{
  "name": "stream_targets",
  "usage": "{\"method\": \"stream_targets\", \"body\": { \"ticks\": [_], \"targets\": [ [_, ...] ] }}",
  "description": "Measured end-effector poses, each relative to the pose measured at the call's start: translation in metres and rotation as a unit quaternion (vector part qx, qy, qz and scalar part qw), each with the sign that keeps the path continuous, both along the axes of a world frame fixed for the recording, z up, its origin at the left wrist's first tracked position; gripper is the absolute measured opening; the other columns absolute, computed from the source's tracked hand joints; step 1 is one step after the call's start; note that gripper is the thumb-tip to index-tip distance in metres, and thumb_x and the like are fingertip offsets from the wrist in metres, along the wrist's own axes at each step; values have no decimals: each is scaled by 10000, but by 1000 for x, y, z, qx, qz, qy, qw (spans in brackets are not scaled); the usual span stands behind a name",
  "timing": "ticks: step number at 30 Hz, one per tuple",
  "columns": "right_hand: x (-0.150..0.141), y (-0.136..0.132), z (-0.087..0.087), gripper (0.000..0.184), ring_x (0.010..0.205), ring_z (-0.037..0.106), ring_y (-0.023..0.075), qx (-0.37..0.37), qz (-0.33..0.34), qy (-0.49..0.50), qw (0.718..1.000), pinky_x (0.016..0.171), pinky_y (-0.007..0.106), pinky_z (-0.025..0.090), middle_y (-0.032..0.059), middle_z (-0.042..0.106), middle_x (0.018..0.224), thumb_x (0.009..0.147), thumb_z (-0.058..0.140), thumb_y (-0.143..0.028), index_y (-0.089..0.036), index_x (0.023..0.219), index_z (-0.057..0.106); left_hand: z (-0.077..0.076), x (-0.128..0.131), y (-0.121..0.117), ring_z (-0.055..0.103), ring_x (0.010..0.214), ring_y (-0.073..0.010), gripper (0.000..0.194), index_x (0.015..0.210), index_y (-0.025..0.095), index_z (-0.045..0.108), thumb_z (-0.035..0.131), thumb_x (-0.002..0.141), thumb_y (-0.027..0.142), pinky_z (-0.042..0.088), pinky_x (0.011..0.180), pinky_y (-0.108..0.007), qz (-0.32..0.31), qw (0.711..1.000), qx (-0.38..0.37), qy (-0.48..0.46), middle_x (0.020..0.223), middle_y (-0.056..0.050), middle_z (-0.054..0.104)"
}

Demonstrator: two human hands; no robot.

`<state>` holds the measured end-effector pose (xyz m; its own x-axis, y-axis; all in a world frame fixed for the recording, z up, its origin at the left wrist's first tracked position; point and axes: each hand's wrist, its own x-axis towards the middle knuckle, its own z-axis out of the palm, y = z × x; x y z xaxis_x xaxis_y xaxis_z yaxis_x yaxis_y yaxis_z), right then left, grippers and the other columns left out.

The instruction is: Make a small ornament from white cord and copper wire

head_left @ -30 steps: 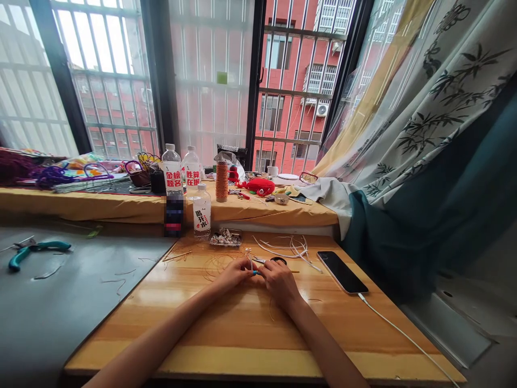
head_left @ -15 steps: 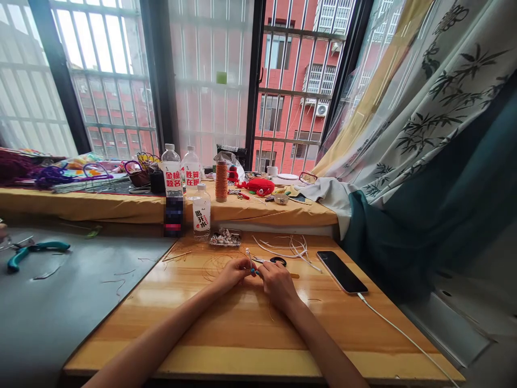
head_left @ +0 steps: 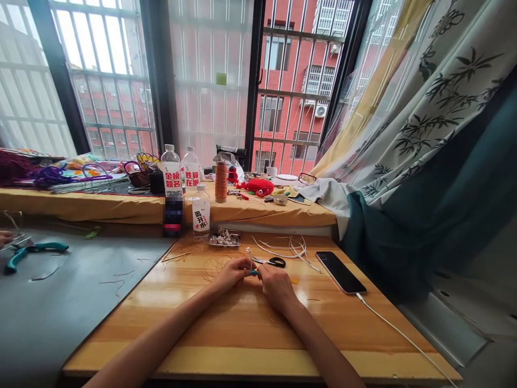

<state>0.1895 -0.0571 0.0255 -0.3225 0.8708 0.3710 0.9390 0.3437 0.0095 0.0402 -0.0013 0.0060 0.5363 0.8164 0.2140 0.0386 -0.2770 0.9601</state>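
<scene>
Both my hands meet over the middle of a wooden table (head_left: 226, 334). My left hand (head_left: 233, 271) and my right hand (head_left: 276, 284) are closed in pinches on a small blue piece (head_left: 253, 272) with a thin pale wire (head_left: 249, 255) rising from it. Black-handled scissors (head_left: 274, 262) lie just beyond my right hand. A tray of small beads (head_left: 225, 238) and loose white wire pieces (head_left: 288, 248) lie further back.
A phone (head_left: 340, 271) with a white cable lies to the right. Water bottles (head_left: 201, 211) and a thread spool (head_left: 221, 181) stand by the cluttered yellow-covered sill. Teal pliers (head_left: 30, 251) lie on the grey table at left, beside another person's hand (head_left: 5, 236).
My hands shifted slightly left, uncovering the scissors. Another person's hand has come into view at the far left edge near the pliers.
</scene>
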Motion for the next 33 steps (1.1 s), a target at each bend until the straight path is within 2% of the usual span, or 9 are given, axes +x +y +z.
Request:
{"method": "stream_targets", "body": {
  "ticks": [10, 17, 23, 28, 33],
  "targets": [
    [2, 0, -2, 215, 661, 591, 148, -43, 1, 19, 999, 515, 224, 280, 27, 649, 783, 800, 350, -104, -190, 888, 526, 1, -3, -2, 373, 379, -28, 263, 804, 121, 582, 553, 706, 362, 256, 341, -157, -14, 1000, 11, -13, 709, -26, 608],
    [0, 1, -5, 266, 610, 592, 135, -4, -8, 38, 999, 468, 217, 272, 34, 628, 714, 897, 248, -220, -176, 877, 509, 0, -2, -1, 369, 338, -19, 309, 785, 131, 551, 513, 729, 432, 257, 332, -162, -7, 1000, 7, -10, 689, -12, 606],
    [-4, -1, -4, 197, 700, 584, 129, 45, 12, 54, 997, 484, 188, 324, 59, 583, 890, 866, 367, -313, -160, 929, 472, -4, -1, 0, 349, 290, -13, 300, 711, 134, 496, 541, 697, 430, 207, 293, -162, -9, 999, -27, -40, 598, 23, 560],
    [-2, 1, -5, 173, 656, 565, 112, 62, 48, 18, 997, 474, 187, 340, 51, 556, 885, 875, 337, -253, -166, 957, 463, -7, 0, 5, 368, 292, -15, 318, 751, 139, 486, 557, 664, 436, 238, 293, -158, -2, 997, -52, -59, 649, 8, 595],
    [8, 3, -6, 160, 653, 550, 111, 56, 102, 3, 993, 498, 196, 375, 48, 533, 918, 838, 366, -126, -166, 980, 429, -2, 0, 3, 370, 274, -19, 332, 719, 146, 458, 560, 650, 454, 229, 292, -159, -7, 996, -64, -56, 646, -4, 628]
  ]
}}
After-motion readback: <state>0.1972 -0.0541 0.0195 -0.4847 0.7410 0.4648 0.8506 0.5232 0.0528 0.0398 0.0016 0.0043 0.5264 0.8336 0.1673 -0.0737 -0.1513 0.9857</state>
